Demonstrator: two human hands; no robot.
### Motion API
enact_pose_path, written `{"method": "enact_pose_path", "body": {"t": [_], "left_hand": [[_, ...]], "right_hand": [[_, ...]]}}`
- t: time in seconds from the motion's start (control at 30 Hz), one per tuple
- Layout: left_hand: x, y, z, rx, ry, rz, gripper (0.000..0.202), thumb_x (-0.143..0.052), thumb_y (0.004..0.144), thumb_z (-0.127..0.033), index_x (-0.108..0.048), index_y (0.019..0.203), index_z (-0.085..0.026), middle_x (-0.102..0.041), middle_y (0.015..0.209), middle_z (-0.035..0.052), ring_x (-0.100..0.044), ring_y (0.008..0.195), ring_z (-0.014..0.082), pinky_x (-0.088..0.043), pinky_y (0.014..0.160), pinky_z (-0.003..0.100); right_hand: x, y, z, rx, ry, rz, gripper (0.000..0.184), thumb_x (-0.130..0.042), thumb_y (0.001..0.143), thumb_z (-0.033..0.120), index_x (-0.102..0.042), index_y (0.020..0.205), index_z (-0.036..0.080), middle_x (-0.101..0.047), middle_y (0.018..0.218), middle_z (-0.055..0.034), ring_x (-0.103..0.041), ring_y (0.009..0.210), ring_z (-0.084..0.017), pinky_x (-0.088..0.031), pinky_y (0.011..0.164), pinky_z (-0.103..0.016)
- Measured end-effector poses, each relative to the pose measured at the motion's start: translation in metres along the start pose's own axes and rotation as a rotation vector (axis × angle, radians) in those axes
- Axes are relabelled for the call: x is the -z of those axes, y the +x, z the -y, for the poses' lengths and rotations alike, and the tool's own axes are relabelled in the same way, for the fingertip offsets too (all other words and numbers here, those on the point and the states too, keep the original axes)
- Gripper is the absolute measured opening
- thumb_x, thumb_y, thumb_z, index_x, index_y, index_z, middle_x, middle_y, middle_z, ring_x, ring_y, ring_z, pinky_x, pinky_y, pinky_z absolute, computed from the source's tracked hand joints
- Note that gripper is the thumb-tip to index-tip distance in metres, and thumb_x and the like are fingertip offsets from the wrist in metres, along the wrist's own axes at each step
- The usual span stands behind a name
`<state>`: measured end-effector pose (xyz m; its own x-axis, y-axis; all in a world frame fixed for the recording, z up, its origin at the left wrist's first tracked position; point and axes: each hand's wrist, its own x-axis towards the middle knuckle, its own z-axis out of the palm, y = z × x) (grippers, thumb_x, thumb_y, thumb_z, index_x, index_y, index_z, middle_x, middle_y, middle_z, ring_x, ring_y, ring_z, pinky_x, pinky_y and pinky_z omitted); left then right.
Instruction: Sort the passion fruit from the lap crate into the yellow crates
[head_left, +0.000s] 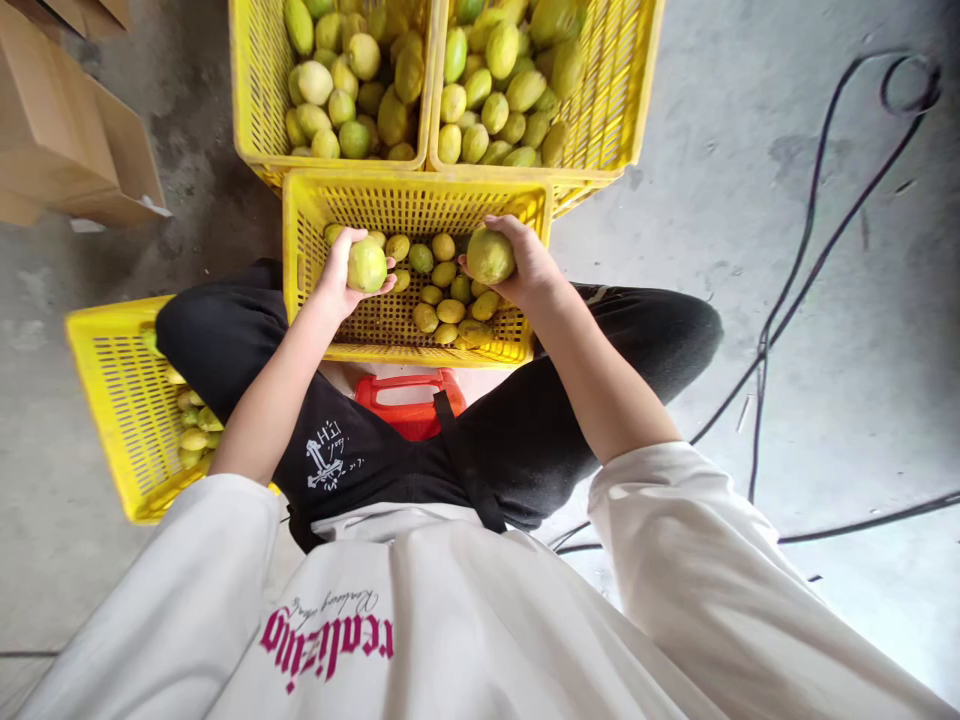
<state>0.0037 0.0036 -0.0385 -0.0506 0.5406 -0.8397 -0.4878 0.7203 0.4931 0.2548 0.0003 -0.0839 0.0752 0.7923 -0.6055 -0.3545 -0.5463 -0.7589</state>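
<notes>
My left hand (346, 278) is closed around a smooth, rounded yellow-green fruit (367, 266), with the fingertips showing past its right side. Opposite it, my right hand (521, 262) grips another round fruit (490, 256), duller green, its thumb along the top. Both hands are over a yellow slatted crate (345, 190) between my knees. Several smaller oval yellow-green fruits (450, 310) lie on that crate's bottom, mostly toward its middle and right. The held fruits hide part of what lies beneath them.
Two fuller yellow crates of fruit, left (255, 100) and right (615, 100), stand beyond. Another yellow crate (124, 400) with fruit is by my left knee. A red plastic stool (409, 425) shows between my legs. Cardboard boxes (67, 120) sit far left; black cable (810, 240) crosses the floor right.
</notes>
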Motion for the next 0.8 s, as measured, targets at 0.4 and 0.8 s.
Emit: {"method": "enact_pose_path", "body": {"t": [0.4,0.8], "left_hand": [[-0.008,-0.01,-0.003,-0.065,-0.07,-0.062,0.028,-0.059,0.129,-0.044,-0.074,0.113,-0.027,-0.079,0.098,0.007,-0.095,0.119,0.033,-0.079,0.092,0.036],[-0.008,-0.001,0.005,-0.028,-0.121,-0.033,0.034,-0.086,0.119,-0.041,-0.07,0.091,-0.03,-0.073,0.074,0.0041,-0.093,0.091,0.032,-0.079,0.084,0.035]], "right_hand": [[-0.023,-0.037,0.032,-0.284,0.078,-0.097,0.058,-0.074,0.12,0.084,-0.068,0.103,0.029,-0.084,0.095,-0.0052,-0.087,0.123,-0.029,-0.075,0.11,-0.042],[-0.021,-0.029,0.009,-0.234,0.078,0.03,0.056,-0.095,0.107,0.081,-0.07,0.11,0.03,-0.082,0.102,-0.0018,-0.089,0.124,-0.032,-0.082,0.112,-0.053]]}}
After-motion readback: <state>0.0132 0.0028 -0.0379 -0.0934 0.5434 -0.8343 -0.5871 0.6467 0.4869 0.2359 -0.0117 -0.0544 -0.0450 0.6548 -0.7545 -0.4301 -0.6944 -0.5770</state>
